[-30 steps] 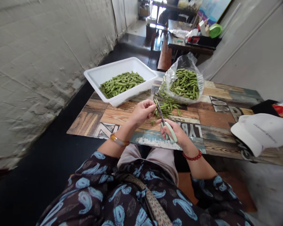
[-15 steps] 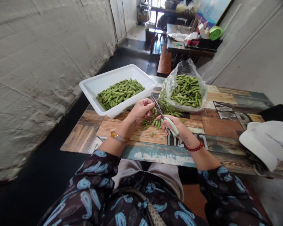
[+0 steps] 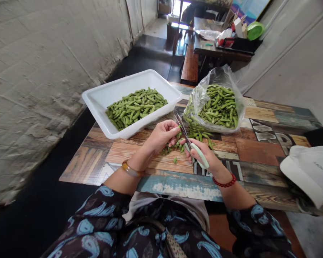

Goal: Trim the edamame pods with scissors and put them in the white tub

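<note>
My left hand pinches a green pod, mostly hidden by the fingers. My right hand is closed round the pale green handles of the scissors, whose blades point up and left beside the pod. Below and between both hands lie loose pods and trimmings on the patterned wooden table. A white tub with many green pods stands beyond my left hand. Behind my right hand, a clear plastic bag gapes open, full of pods.
At the table's right edge lies a white cap, with a black item behind it. Further back are a wooden bench and another table carrying a green bowl. A rough wall runs along the left.
The view has tilted down slightly and the table appears nearer. The scissors remain in my right hand, their blades still beside the fingers of my left hand.
</note>
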`<state>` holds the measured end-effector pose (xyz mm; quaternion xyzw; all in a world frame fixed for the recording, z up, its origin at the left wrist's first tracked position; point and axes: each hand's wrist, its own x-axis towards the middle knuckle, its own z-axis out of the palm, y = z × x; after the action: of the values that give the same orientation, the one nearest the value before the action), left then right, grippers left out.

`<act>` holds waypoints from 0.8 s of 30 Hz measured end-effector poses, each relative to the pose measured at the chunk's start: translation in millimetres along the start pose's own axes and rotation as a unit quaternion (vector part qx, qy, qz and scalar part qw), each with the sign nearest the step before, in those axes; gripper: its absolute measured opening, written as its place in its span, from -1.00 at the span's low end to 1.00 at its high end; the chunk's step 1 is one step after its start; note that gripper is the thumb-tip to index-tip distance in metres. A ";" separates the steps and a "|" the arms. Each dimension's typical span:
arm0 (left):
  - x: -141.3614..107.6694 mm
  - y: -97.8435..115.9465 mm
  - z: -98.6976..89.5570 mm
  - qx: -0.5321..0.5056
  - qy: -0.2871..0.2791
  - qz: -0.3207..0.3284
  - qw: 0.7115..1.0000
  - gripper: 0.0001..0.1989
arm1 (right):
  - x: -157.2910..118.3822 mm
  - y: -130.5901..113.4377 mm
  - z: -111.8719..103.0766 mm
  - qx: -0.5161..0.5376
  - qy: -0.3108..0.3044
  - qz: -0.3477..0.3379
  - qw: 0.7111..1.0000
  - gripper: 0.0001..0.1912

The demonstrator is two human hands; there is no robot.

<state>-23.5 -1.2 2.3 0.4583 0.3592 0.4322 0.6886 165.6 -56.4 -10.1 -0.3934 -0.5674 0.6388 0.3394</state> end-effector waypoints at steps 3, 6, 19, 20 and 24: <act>-1.3 1.3 0.7 0.015 0.004 0.004 1.000 -0.66 | -0.7 -1.4 0.5 -0.013 0.008 0.008 1.000 -0.43; -2.1 1.6 0.1 0.029 0.004 0.008 1.000 -0.66 | -2.4 -0.6 -0.3 -0.017 0.017 0.020 1.000 -0.46; 1.6 -1.7 -4.8 -0.017 0.006 0.004 1.000 -0.68 | -6.0 -1.4 -7.7 0.012 0.055 0.013 0.998 -0.50; 2.4 -1.5 -4.9 -0.042 0.014 0.006 0.999 -0.67 | -6.4 -2.1 -8.3 0.019 0.063 -0.007 0.998 -0.50; 4.7 -0.3 -4.6 -0.136 0.016 -0.008 0.990 -0.66 | -6.4 -1.7 -11.0 -0.069 0.065 -0.051 0.994 -0.49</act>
<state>-25.8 4.5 0.1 0.3499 0.3120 0.4789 0.7422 178.4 -56.8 -8.2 -0.4273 -0.6061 0.5528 0.3802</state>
